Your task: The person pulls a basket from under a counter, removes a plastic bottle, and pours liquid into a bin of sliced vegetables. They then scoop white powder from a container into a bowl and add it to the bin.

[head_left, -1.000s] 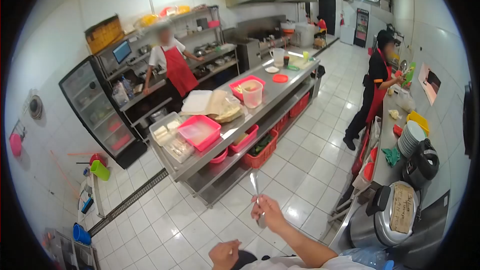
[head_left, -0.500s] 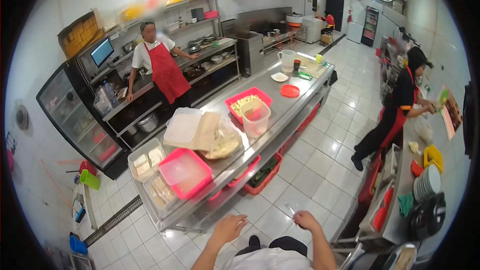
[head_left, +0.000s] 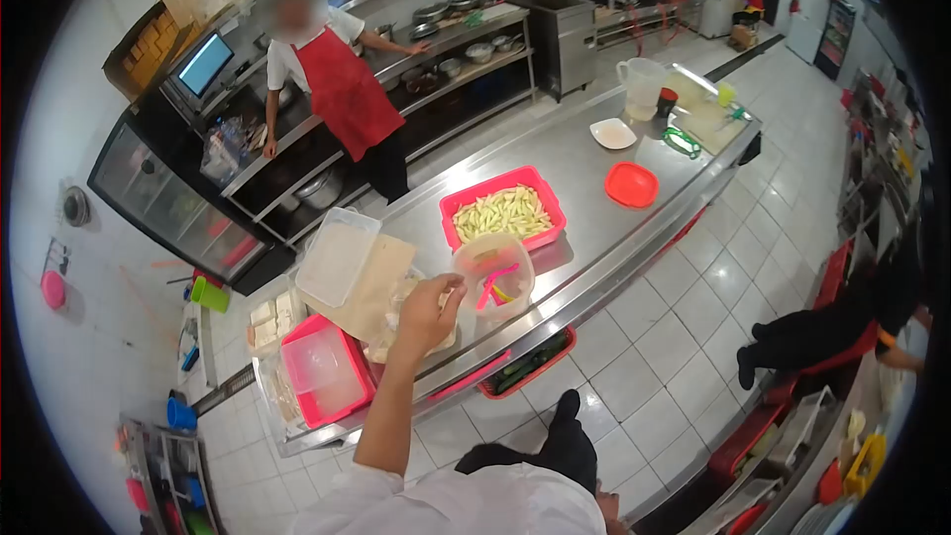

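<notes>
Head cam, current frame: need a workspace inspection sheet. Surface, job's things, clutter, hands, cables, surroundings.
Surface: steel table, long, shelf beneath.
Job's things: clear tub with pink items inside; plastic bag under the left hand.
Clutter: red tray of pale cut strips, red lid, white dish, jug, lidded boxes at the near end.
Hands: left hand at the tub's rim, fingers pinched; right hand not in view.
Cables: nothing seen.
Surroundings: tiled floor, person in red apron at the back counter, another person at right.
</notes>
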Motion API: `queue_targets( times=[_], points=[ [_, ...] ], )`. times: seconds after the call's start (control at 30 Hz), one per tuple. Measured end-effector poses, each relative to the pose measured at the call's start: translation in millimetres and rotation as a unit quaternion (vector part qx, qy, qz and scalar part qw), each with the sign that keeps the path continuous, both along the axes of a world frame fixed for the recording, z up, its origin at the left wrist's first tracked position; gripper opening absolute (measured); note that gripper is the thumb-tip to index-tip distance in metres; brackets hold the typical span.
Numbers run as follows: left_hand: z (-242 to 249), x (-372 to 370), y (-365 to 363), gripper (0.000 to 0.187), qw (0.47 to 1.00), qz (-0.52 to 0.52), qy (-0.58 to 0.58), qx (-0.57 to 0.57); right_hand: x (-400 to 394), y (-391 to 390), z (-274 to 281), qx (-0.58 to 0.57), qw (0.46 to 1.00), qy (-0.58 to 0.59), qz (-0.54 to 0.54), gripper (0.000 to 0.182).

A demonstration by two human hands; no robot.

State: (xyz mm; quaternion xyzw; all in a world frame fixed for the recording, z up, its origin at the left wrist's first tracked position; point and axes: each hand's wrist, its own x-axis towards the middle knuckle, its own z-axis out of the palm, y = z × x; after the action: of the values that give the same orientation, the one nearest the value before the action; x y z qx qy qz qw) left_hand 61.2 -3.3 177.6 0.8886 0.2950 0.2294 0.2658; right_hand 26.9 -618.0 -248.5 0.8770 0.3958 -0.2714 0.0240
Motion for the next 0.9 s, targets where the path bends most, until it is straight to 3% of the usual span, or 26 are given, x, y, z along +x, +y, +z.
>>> queue_targets(
  times=[0.07,0.13,0.2,0.23,0.3,0.33,0.4,0.5,0.57,0.63,0.67,0.7,0.77,0.83,0.9],
  points=[
    [6,43,22,0.024,1.0,-0.003,0.024,-0.02,2,-44,-62,-0.093,0.986,0.132,0.047,0.053],
    [8,78,28,0.023,0.983,-0.08,0.125,-0.112,27,-25,5,-0.128,0.967,0.206,-0.079,0.049],
    [-49,100,57,0.019,0.946,-0.184,0.268,-0.021,56,-16,42,-0.127,0.95,0.231,-0.167,0.044],
    [-67,109,63,0.019,0.946,-0.171,0.273,-0.026,71,-14,51,-0.121,0.944,0.234,-0.199,0.042],
    [-94,125,68,0.016,0.851,-0.247,0.456,0.078,97,-12,66,-0.104,0.933,0.234,-0.253,0.038],
    [-104,127,69,0.016,0.85,-0.242,0.463,0.071,109,-11,71,-0.091,0.929,0.23,-0.276,0.036],
    [-113,130,72,0.015,0.821,-0.308,0.434,0.204,131,-10,79,-0.057,0.921,0.213,-0.321,0.032],
    [-105,142,59,0.016,0.845,-0.288,0.427,0.143,160,-8,83,0.02,0.909,0.172,-0.379,0.026],
    [-156,148,62,0.016,0.83,-0.299,0.446,0.154,181,-6,72,0.102,0.905,0.128,-0.392,0.023],
    [-175,149,59,0.018,0.815,-0.308,0.461,0.167,210,-17,22,0.234,0.911,0.038,-0.338,0.019],
    [-169,152,56,0.018,0.793,-0.328,0.465,0.217,227,30,79,0.223,0.869,0.116,-0.425,0.026],
    [-166,154,55,0.018,0.767,-0.347,0.469,0.267,245,109,178,0.207,0.814,0.179,-0.513,0.033],
    [-176,151,60,0.018,0.757,-0.368,0.457,0.286,272,139,181,0.329,0.817,0.13,-0.455,0.022],
    [-173,146,65,0.018,0.745,-0.387,0.445,0.311,301,201,223,0.404,0.811,0.16,-0.392,0.016],
    [-154,138,66,0.019,0.804,-0.316,0.478,0.161,331,260,253,0.421,0.836,0.189,-0.297,0.014]
  ],
)
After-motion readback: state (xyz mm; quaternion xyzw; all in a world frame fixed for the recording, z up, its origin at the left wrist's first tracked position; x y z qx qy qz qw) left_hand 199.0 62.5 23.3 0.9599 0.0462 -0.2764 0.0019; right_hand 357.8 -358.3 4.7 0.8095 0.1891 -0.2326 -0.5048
